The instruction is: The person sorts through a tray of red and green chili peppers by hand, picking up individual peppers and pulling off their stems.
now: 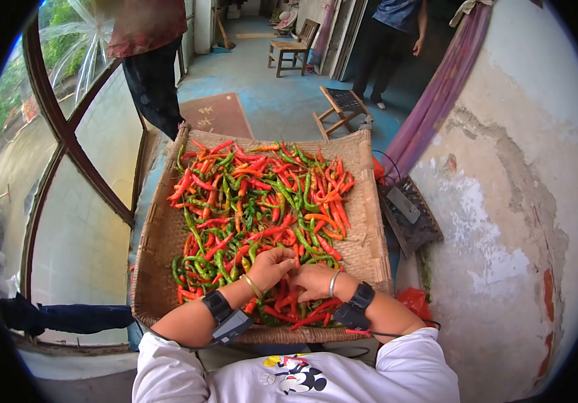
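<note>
A large woven tray (151,269) lies before me, spread with red, green and orange chili peppers (255,181). My left hand (270,270) is over the peppers near the front middle, its fingers bent together around something I cannot make out. Close against it on the right is my right hand (314,281), back up, with its fingers curled down among the red peppers. The fingertips of both hands meet, and what lies between them is hidden. A bangle circles each wrist, and dark devices are strapped to both forearms.
Two people stand beyond the tray, one at the back left, one at the back right. A folding stool (343,104), a wooden chair (294,48) and a mat (218,117) are behind it. Windows border the left; a worn wall (497,221) and a dark crate (413,218) are right.
</note>
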`<action>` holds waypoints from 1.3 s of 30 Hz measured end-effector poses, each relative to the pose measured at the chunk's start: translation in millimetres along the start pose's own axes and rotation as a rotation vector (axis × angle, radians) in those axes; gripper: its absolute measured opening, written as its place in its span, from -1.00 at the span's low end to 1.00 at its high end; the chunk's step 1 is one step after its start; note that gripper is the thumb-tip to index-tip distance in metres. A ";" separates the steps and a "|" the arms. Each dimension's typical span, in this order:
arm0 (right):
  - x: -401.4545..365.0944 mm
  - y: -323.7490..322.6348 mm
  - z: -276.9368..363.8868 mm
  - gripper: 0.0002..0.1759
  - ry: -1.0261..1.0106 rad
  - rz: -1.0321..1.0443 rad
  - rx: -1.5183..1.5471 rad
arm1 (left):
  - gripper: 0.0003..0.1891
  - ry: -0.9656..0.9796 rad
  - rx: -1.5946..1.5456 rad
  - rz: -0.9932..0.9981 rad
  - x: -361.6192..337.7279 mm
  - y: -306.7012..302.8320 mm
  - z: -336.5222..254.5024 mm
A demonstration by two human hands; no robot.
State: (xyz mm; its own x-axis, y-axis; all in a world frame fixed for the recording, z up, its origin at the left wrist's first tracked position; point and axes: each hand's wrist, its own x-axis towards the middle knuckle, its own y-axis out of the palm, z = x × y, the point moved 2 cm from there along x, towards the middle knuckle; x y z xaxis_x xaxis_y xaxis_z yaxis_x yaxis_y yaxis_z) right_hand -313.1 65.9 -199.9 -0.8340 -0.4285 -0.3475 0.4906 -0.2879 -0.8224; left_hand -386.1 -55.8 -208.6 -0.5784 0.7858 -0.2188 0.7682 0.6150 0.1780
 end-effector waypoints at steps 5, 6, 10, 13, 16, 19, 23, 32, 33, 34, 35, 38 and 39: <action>-6.6 1.8 4.2 -0.68 0.025 0.029 -0.120 | -0.82 -0.033 0.069 0.038 -1.1 0.4 -0.7; -7.3 1.5 3.3 -0.68 0.026 0.030 -0.120 | -0.82 -0.056 0.109 0.063 -1.4 0.9 -0.4; -14.3 -11.0 -7.8 -0.72 0.039 0.037 -0.004 | -0.81 0.082 0.251 0.121 3.3 -0.8 21.1; -24.0 -26.7 -13.2 -0.76 0.047 -0.053 0.345 | -0.79 0.128 0.270 0.224 -3.5 5.1 8.2; -30.5 -35.1 -20.7 -0.86 0.117 -0.217 0.909 | -0.74 -0.028 0.334 0.289 -14.1 10.2 -14.2; -29.6 -34.7 -22.6 -0.87 0.161 -0.300 1.126 | -0.75 -0.002 0.267 0.297 -10.0 8.7 -4.8; -26.2 -29.0 -27.5 -0.86 0.137 -0.364 1.270 | -0.78 -0.037 0.193 0.303 -7.9 8.6 0.7; -19.9 -24.4 -17.9 -0.81 0.130 -0.402 1.205 | -0.83 0.032 0.076 0.206 -5.3 4.9 -2.8; -17.4 -22.8 -16.9 -0.82 0.102 -0.375 1.136 | -0.81 0.025 0.109 0.211 -6.2 5.6 -2.8; -16.9 -23.7 -14.8 -0.83 0.105 -0.404 1.136 | -0.80 0.018 0.142 0.217 -7.1 6.5 -3.1; -17.2 -24.1 -15.6 -0.83 0.105 -0.405 1.136 | -0.80 0.018 0.142 0.217 -7.6 7.4 -4.5; -22.4 -30.3 -23.3 -0.83 0.209 -0.423 1.121 | -0.75 -0.017 0.108 0.238 -6.0 8.2 -1.0; -26.6 -37.3 -28.3 -0.83 0.294 -0.432 1.047 | -0.72 -0.028 0.112 0.218 -1.9 6.2 10.4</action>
State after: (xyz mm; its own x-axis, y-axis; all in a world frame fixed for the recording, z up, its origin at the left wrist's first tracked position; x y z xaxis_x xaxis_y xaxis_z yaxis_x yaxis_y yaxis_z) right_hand -316.3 112.3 -172.8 -0.9412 0.0532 -0.3335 0.0057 -0.9849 -0.1731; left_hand -377.4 -54.2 -217.1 -0.3887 0.8964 -0.2132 0.9007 0.4184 0.1170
